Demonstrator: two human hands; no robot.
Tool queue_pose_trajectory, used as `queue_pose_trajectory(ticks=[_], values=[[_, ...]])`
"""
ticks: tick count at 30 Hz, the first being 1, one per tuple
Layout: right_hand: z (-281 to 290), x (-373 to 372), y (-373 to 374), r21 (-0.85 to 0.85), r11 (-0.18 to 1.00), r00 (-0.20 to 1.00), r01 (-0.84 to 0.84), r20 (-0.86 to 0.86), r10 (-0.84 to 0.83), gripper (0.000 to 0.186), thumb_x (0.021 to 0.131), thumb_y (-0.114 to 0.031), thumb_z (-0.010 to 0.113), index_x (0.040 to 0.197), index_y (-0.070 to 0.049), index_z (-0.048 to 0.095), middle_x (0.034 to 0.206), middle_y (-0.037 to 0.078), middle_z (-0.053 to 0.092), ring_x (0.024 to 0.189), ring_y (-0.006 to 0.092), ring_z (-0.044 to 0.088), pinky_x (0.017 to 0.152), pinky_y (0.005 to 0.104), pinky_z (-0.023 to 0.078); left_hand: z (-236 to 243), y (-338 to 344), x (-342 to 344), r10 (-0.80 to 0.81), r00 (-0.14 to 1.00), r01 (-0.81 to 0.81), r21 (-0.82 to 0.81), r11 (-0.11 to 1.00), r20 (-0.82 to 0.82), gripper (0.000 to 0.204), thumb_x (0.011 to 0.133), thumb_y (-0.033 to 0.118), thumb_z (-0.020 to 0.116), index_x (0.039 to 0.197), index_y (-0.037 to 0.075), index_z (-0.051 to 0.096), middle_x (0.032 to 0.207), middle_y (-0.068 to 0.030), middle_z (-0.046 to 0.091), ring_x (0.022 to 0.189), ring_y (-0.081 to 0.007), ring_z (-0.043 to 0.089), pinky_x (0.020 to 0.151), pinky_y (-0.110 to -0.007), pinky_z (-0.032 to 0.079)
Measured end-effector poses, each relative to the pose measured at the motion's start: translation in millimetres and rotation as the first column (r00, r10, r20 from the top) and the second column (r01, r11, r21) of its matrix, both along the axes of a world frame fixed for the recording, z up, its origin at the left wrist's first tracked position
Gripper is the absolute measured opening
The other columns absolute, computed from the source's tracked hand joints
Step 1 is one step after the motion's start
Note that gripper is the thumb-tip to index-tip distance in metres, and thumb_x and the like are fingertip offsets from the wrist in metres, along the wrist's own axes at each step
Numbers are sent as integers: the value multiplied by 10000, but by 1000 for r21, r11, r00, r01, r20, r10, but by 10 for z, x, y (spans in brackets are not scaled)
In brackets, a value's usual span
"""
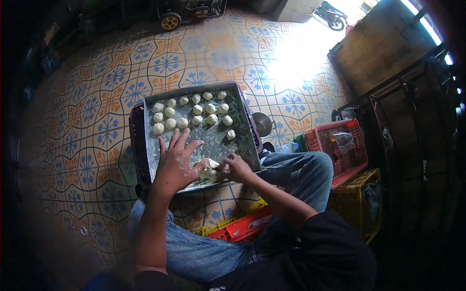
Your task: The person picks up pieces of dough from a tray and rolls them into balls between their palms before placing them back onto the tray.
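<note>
A floured metal tray [245,149] sits on a purple crate [139,145]. Rows of small dough balls [170,111] fill its upper half, with a single ball [230,135] lower on the right. My left hand [179,160] spreads its fingers over the lower left of the tray, thumb beside a larger lump of dough [210,166]. My right hand [235,167] has its fingers curled at the right side of that lump, gripping it; the fingertips are slightly blurred.
A metal bowl [263,123], a red crate [349,160] and a yellow crate [354,208] stand to my right. Red and yellow plastic [233,225] lies between my legs [310,179]. A dark metal frame [412,145] is farther right; wheeled machinery [182,14] stands at the back.
</note>
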State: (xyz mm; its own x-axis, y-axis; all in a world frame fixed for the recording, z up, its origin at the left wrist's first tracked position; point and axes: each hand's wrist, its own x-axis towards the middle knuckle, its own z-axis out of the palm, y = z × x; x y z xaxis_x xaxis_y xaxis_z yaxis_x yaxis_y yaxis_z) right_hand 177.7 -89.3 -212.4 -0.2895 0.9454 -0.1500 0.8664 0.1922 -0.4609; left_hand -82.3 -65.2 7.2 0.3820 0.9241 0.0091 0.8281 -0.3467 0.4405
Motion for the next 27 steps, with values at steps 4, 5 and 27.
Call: queue_pose_trajectory(ticks=[4,5,27], values=[[-321,-82,-18,145,989,992,-35,-117,53,385,725,-200,806,1093,-122,723,1062,166,629,1035,368,587,984,472,464,-466,194,67,-48,996,65,-217,974,81,493,886,384,754,1331,198,651,1516,-158,512,1459,-354,414,1230,-588,202],[-355,-155,-1,141,988,987,-65,-133,84,341,747,-194,786,1078,-131,733,1039,153,639,1034,355,598,984,474,459,-672,241,53,-69,989,104,-292,951,130,517,865,362,773,1338,198,646,1488,-146,544,1421,-343,468,1218,-564,254],[2250,810,303,-531,807,281,-259,-841,-463,269,1003,-223,656,1168,-15,693,991,66,722,897,159,690,774,318,563,-1907,190,114,-122,992,112,217,970,32,180,795,240,741,965,181,727,964,-27,700,943,-232,677,888,-421,456]])
